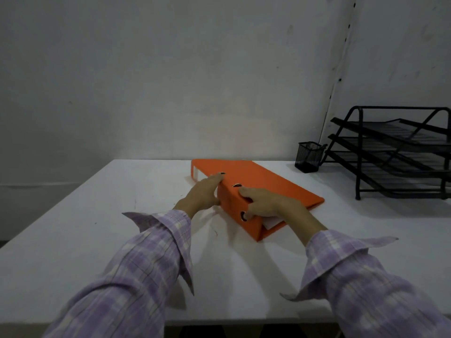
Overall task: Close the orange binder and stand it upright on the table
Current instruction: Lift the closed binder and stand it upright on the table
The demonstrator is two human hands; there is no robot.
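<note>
The orange binder (263, 181) lies flat and closed on the white table (97, 215), its spine turned toward me and its top cover sloping down to the right. White paper shows at both open ends. My left hand (202, 193) is pressed against the left part of the spine, fingertips on the top edge. My right hand (266, 203) grips the spine near its finger hole, with fingers curled over the cover's edge. Both sleeves are lilac plaid.
A black mesh pen cup (308, 156) stands at the back right of the table. Beside it, further right, is a black three-tier wire letter tray (400, 152). A pale wall rises directly behind the table's far edge.
</note>
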